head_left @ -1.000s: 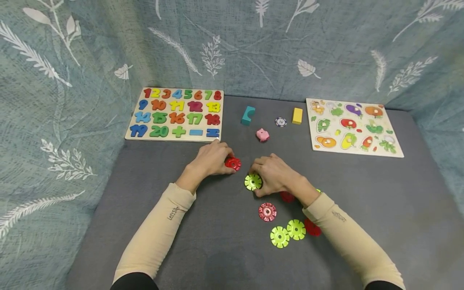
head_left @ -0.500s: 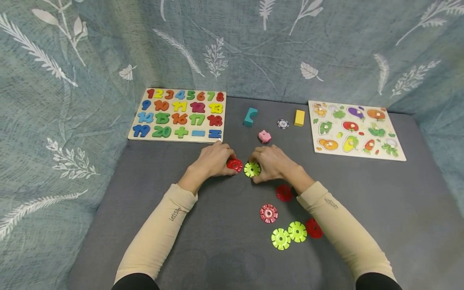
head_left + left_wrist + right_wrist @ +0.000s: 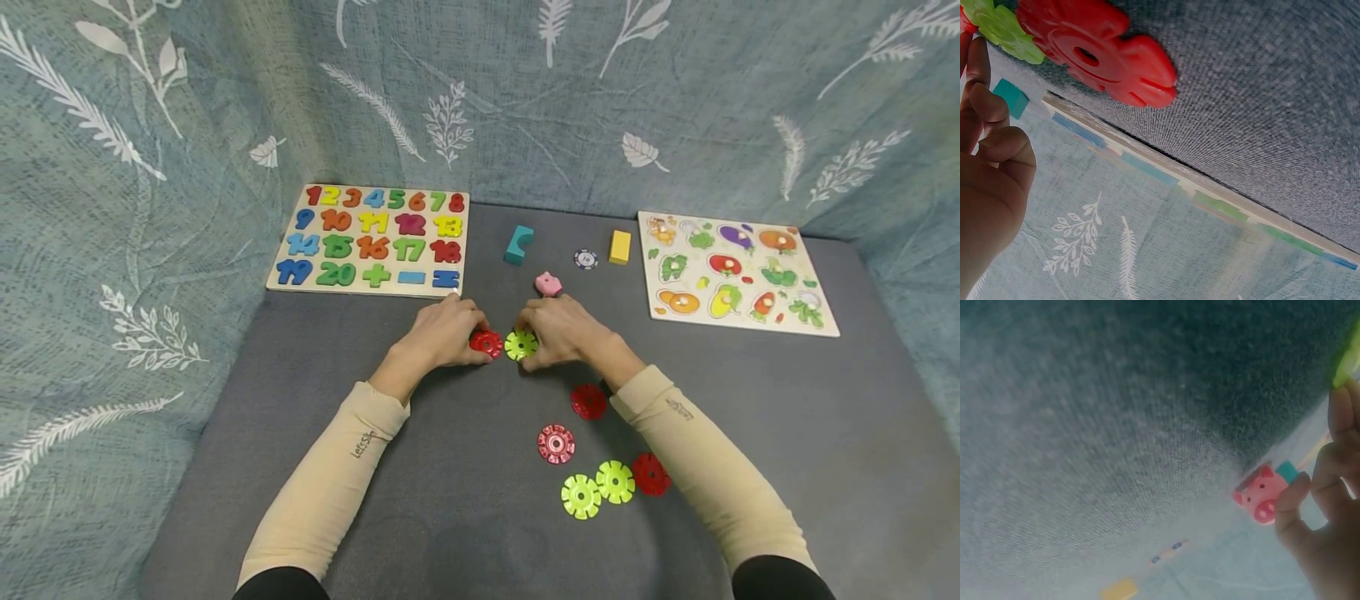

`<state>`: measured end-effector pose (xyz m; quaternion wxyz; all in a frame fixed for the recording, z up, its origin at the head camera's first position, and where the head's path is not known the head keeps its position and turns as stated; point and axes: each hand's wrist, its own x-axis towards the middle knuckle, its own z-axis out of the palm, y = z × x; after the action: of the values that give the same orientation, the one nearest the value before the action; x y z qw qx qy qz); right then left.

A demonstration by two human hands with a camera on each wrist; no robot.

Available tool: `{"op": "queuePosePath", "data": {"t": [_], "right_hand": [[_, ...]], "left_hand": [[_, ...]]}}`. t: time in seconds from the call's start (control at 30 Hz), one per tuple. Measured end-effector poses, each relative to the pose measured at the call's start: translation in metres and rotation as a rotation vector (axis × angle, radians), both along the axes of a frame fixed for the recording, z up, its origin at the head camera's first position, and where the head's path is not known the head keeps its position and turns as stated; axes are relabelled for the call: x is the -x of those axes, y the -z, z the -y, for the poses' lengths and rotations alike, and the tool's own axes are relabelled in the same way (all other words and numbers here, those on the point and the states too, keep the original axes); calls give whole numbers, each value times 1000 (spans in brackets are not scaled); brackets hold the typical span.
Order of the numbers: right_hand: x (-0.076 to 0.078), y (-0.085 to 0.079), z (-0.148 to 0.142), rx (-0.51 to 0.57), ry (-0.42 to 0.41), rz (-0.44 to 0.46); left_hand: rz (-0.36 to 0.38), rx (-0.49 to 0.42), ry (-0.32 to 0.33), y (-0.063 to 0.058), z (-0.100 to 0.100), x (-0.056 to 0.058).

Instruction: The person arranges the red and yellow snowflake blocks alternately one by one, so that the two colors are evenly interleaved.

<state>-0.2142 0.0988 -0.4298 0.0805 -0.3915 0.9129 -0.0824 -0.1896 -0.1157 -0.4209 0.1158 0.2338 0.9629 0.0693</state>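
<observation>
In the head view my left hand (image 3: 444, 332) pinches a red notched disc (image 3: 487, 343) between thumb and fingers. My right hand (image 3: 562, 332) holds a lime green notched disc (image 3: 521, 344) the same way. The two discs face each other edge to edge; whether they touch, I cannot tell. From the left wrist, a large red disc (image 3: 1097, 53) and a green disc (image 3: 1004, 30) line up behind the red one at the fingertips; they seem joined. My left palm hides these from the head camera. In the right wrist view the green disc (image 3: 1349, 359) shows at the fingertips.
Several loose discs lie nearer me, such as a red disc (image 3: 588, 402) and a green disc (image 3: 581, 497). Beyond my hands are a pink pig (image 3: 548, 284), teal block (image 3: 518, 245), poker chip (image 3: 586, 259), yellow block (image 3: 619, 247), number board (image 3: 345, 287) and vegetable board (image 3: 738, 327).
My right hand has moved forward with the green disc, up beside the red disc. The left hand has stayed almost in place. The head view has shifted slightly.
</observation>
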Motion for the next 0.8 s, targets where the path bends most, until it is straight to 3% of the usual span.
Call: {"op": "queuePosePath", "data": {"t": [0.33, 0.8], "right_hand": [[4, -4, 1, -35, 15, 46], [3, -4, 3, -38, 12, 29]], "left_hand": [[-4, 5, 2, -1, -1, 0], [-1, -6, -2, -2, 0, -2]]}}
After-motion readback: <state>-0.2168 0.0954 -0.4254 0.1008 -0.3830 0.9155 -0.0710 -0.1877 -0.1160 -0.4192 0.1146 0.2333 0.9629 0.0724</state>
